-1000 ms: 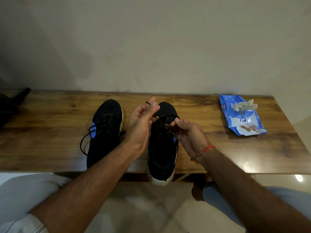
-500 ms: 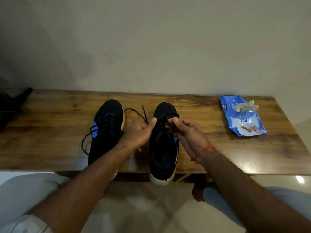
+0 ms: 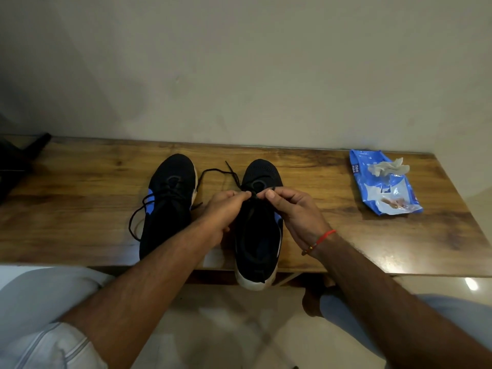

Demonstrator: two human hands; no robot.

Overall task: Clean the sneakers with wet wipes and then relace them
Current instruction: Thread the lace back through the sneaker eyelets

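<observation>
Two black sneakers with blue side patches stand side by side on a wooden bench, toes toward the wall. The left sneaker has loose laces trailing off its left side. Over the right sneaker, my left hand and my right hand each pinch the black lace near the upper eyelets, fingertips almost meeting. A free loop of that lace arcs between the two shoes. The right sneaker's white heel juts over the bench's front edge.
A blue wet-wipe pack lies at the bench's right end with a crumpled wipe on top. A dark object sits at the far left. The wall runs directly behind the bench. My knees are below the front edge.
My left hand has come down from a raised pull and moved right to meet my right hand over the right sneaker. The lace now lies slack in a loop between the shoes.
</observation>
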